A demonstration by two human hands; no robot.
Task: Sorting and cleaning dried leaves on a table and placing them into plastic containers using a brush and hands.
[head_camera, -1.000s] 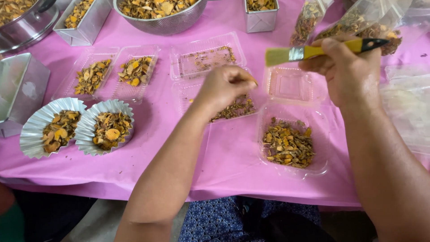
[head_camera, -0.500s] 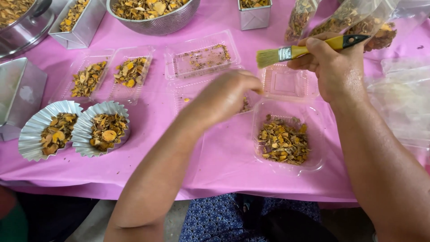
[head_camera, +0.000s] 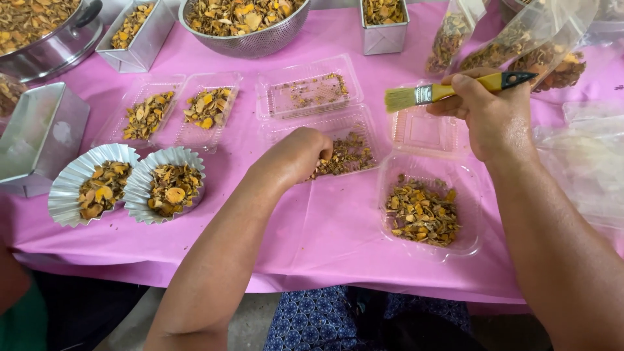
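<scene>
Left hand [head_camera: 296, 156] curls, fingertips pinching dried pieces in the clear tray [head_camera: 344, 153] under it. Right hand [head_camera: 491, 114] grips the brush [head_camera: 448, 91]; I might flick crumbs onto the pink cloth [head_camera: 325, 227].

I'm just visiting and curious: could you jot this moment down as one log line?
left hand: in clear tray of dried slices | right hand: grip on yellow brush, bristles left, above empty tray | pink cloth

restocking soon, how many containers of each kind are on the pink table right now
Clear plastic trays: 6
Fluted foil cups: 2
Rectangular metal tins: 4
Round metal bowl and pot: 2
Clear plastic bags with mix: at least 2
Total: 16
</scene>
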